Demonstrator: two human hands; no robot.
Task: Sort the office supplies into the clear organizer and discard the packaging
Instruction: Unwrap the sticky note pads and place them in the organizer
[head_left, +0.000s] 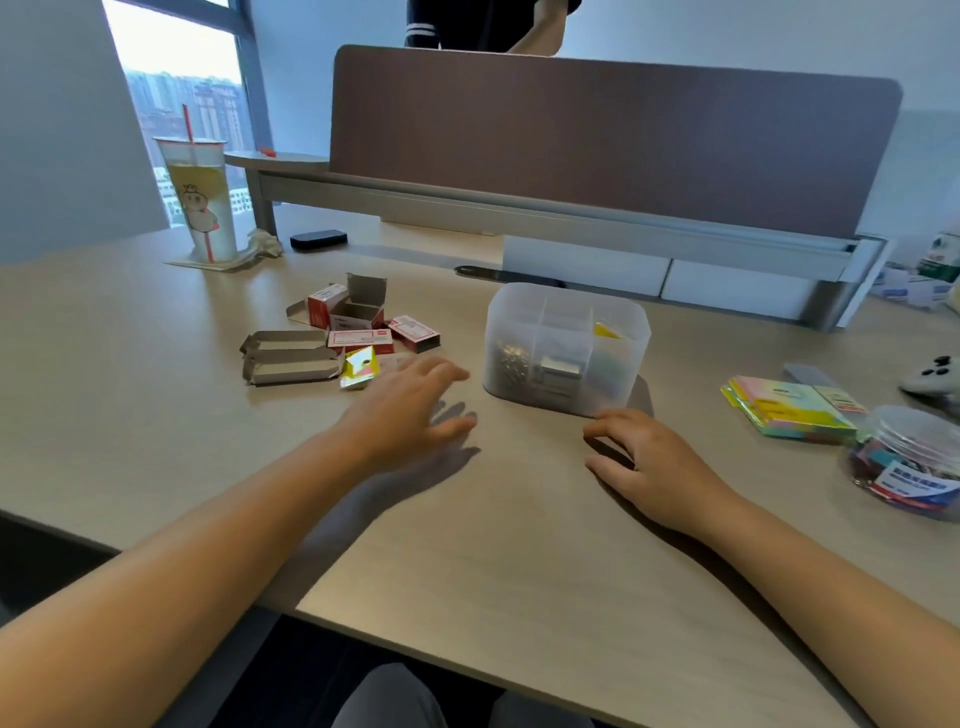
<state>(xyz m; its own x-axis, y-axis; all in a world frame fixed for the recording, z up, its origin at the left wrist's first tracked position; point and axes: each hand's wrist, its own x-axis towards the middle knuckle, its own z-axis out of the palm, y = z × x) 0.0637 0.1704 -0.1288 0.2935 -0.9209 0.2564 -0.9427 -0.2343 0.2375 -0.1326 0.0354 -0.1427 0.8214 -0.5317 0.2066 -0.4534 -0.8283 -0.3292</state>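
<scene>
Where the desk (519, 545) ends nearest the body, a straight front edge, then a broad bare stretch of tabletop crossed only by two forearms. Left hand (410, 410) hovering palm down, fingers spread and blurred, holding nothing, just right of a crumpled yellow wrapper (358, 368). Right hand (649, 462) resting on the desk, fingers loosely curled and empty, fingertips close to the near wall of the clear organizer (566, 348). Between the hands, free tabletop. Inside the organizer, dividers; what look like metal clips in the left compartment, a silvery block in the middle, a yellow corner showing at the right. Left of it, flattened grey cartons (288, 358) and red-and-white staple boxes (384, 327), some open, bunched together. Well to the right, sticky note pads (789, 410) fanned beside a clear jar of coloured clips (906, 460), the jar cut by the frame edge. Farther back left, a drink cup with a straw (200, 202) and a small black case (318, 239). Beyond all, a brown divider panel (613, 140) closing off the far edge, a person's torso behind it
</scene>
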